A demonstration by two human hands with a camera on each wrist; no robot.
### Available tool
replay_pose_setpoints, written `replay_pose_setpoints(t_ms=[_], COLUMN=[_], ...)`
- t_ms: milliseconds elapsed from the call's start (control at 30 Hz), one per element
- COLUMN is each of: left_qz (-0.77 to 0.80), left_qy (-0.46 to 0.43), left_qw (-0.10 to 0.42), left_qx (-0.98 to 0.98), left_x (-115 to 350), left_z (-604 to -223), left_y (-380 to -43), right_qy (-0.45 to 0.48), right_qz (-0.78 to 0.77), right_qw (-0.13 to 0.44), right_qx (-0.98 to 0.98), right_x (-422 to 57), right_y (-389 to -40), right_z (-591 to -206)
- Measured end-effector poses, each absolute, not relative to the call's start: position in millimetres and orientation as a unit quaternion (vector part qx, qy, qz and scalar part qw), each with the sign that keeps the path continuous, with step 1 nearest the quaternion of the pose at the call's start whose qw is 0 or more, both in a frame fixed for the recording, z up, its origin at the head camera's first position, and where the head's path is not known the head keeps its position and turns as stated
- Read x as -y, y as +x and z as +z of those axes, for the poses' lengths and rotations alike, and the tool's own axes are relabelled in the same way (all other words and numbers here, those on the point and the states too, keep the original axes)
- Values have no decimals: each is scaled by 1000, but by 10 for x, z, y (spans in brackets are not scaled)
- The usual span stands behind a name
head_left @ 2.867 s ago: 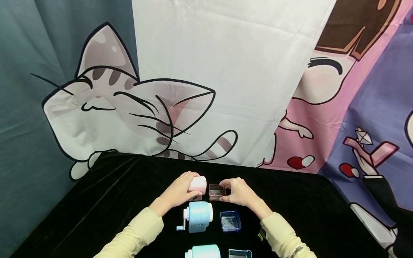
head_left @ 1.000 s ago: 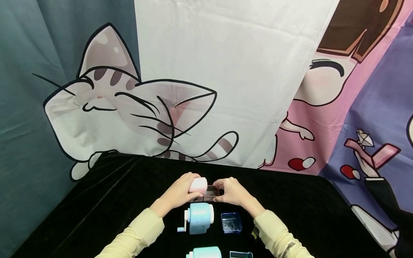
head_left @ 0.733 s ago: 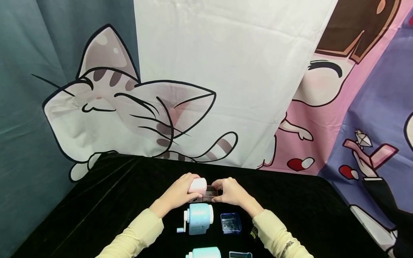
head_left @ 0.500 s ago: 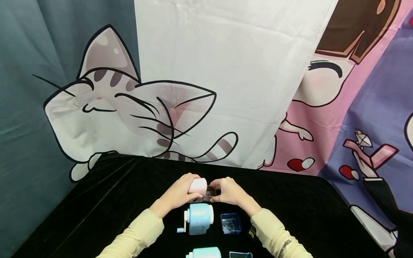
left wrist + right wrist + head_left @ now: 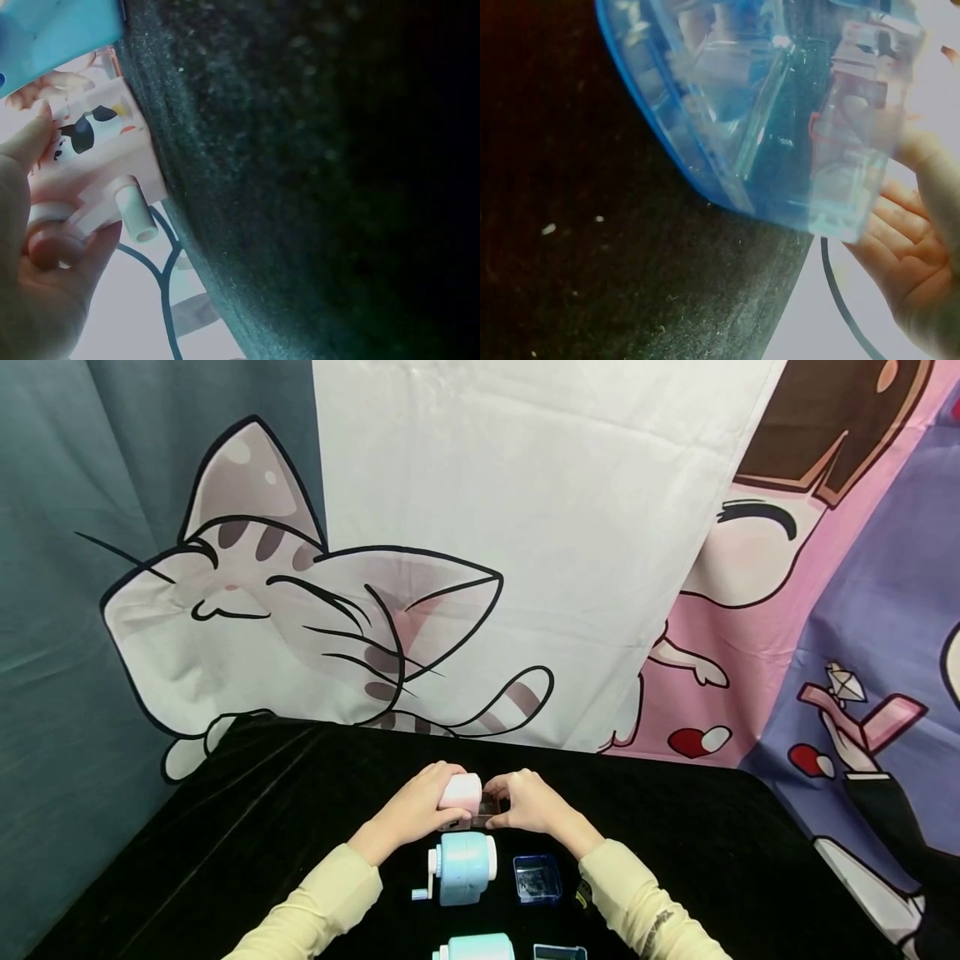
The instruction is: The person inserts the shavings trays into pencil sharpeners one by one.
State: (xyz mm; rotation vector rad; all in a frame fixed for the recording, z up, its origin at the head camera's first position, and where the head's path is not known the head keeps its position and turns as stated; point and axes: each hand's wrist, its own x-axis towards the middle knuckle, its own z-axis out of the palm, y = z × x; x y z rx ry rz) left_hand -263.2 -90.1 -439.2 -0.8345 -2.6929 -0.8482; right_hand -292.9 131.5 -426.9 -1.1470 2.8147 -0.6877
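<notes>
In the head view my left hand (image 5: pixel 412 803) grips a pink crank pencil sharpener (image 5: pixel 461 792) near the far side of the black cloth. Fingers wrap its left side, and the left wrist view shows a cartoon print and pale crank on its body (image 5: pixel 101 165). My right hand (image 5: pixel 531 803) pinches a clear, pinkish shavings drawer (image 5: pixel 485 811) at its right end. The drawer's left part meets the sharpener's base; how deep it sits inside is hidden. Through a blue see-through tray (image 5: pixel 727 150), the right wrist view shows the drawer (image 5: pixel 847 127) blurred.
A light blue crank sharpener (image 5: pixel 463 868) stands nearer, with a blue shavings tray (image 5: pixel 537 878) to its right. Nearest are a teal sharpener (image 5: pixel 480 947) and another tray (image 5: pixel 559 952), both cut by the frame. A small dark object with yellow marks (image 5: pixel 583 895) lies by the right sleeve.
My right hand has moved left with the shavings drawer, from apart from the pink sharpener to up against its base; less of the drawer shows now. My left hand keeps its hold.
</notes>
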Motion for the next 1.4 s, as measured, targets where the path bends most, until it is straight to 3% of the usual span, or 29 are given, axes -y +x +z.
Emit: replay_pose_setpoints(t_ms=[667, 1400], left_qz=[-290, -276], left_qy=[-296, -294], left_qw=[100, 102], left_qx=[904, 909], left_x=[898, 895], left_z=[-4361, -4383], left_y=[-2627, -2653], right_qy=[-370, -378], right_qz=[-219, -208], right_qw=[31, 16], right_qx=[-902, -902], right_x=[-1256, -1177], right_y=[-2928, -2925], right_z=[-4224, -4224])
